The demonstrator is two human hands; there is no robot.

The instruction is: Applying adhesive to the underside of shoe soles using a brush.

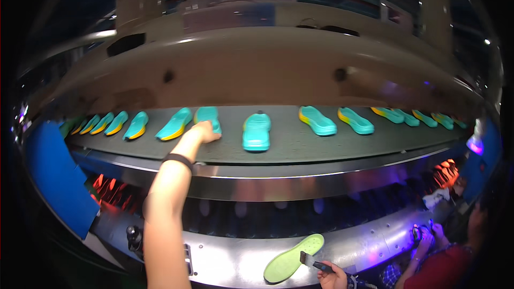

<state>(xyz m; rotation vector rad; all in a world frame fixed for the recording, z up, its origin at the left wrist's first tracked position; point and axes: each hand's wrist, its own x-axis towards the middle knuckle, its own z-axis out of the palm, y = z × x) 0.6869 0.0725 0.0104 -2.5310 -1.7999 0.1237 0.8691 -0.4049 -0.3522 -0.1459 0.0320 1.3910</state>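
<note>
Your left hand reaches to the far belt, fingers closed over a smooth teal foam sole in a curved row of soles. Near right, your right hand grips a small brush touching a green textured insole on shiny metal.

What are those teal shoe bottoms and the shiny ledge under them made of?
The teal soles, like the one the left hand touches, look like moulded foam or rubber: matte, thick, rounded edges, though the look leaves it open. The ledge looks like polished metal, mirroring lights.
</note>
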